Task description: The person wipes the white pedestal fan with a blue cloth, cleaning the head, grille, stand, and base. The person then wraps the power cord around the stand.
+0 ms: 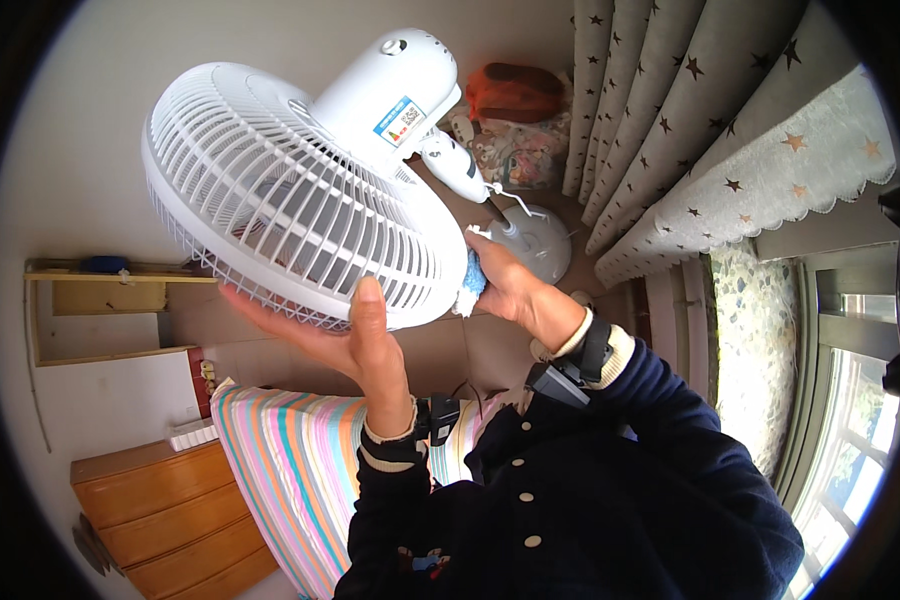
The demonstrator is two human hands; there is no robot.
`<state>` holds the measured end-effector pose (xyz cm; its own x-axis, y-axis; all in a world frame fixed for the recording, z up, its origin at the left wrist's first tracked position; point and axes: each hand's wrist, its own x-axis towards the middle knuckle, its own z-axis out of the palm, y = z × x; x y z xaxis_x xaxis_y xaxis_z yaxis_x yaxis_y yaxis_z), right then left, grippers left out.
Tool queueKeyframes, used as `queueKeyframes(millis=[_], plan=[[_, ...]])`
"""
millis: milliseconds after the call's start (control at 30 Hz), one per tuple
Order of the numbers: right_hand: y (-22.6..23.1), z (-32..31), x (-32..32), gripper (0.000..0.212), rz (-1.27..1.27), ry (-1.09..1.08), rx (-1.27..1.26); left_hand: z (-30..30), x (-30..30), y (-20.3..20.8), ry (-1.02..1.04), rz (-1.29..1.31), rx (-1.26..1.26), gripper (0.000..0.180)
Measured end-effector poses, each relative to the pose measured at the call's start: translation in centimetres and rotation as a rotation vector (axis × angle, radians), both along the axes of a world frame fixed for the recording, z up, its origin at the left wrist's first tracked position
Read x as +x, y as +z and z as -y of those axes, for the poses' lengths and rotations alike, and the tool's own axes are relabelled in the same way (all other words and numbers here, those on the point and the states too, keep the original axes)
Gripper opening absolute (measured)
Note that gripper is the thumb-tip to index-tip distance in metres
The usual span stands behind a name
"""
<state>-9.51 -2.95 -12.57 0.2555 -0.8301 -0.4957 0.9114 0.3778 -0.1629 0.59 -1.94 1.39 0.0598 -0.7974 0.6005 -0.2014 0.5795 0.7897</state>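
Observation:
A white standing fan [345, 130] fills the upper left, its round slatted grille tilted and the motor housing with a blue-and-white label toward the top. My left hand [358, 345] grips the near lower rim of the grille, thumb on the outside and fingers stretched underneath. At the right edge of the grille, my right hand [510, 285] presses a blue and white cloth [473, 283] against the rim. Part of the cloth is hidden by that hand. The fan's pole runs down to a round white base [540, 245] on the floor.
Star-patterned curtains [690, 120] hang at the right, above a speckled sill [755, 340] by the window. Behind the fan lie a red-orange bag [515, 92] and a clear bag [520, 155]. A striped bed cover [295, 450] and wooden drawers [170, 510] are at lower left.

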Motion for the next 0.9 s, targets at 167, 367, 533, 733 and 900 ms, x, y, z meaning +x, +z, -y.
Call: queueKeyframes(millis=[167,367,533,733,900], plan=[[1.6,-1.5,0.2,0.045,-0.039,-0.05,0.025,0.6,0.6,-0.5,-0.006,0.005,-0.028,0.113],[3.9,-3.5,0.8,0.039,0.019,-0.125,0.082,1.0,1.2,-1.0,0.006,0.007,-0.031,0.116],[6.1,-5.3,0.5,0.037,-0.02,-0.096,0.078,1.2,1.3,-0.9,-0.032,0.004,-0.032,0.116],[8.6,-6.9,0.1,0.038,-0.029,-0.071,0.025,1.7,1.4,-0.8,-0.063,0.001,-0.059,0.115],[9.1,-8.4,-3.2,0.054,0.103,0.145,-0.197,1.4,1.6,-0.7,-0.063,0.008,-0.048,0.106]])
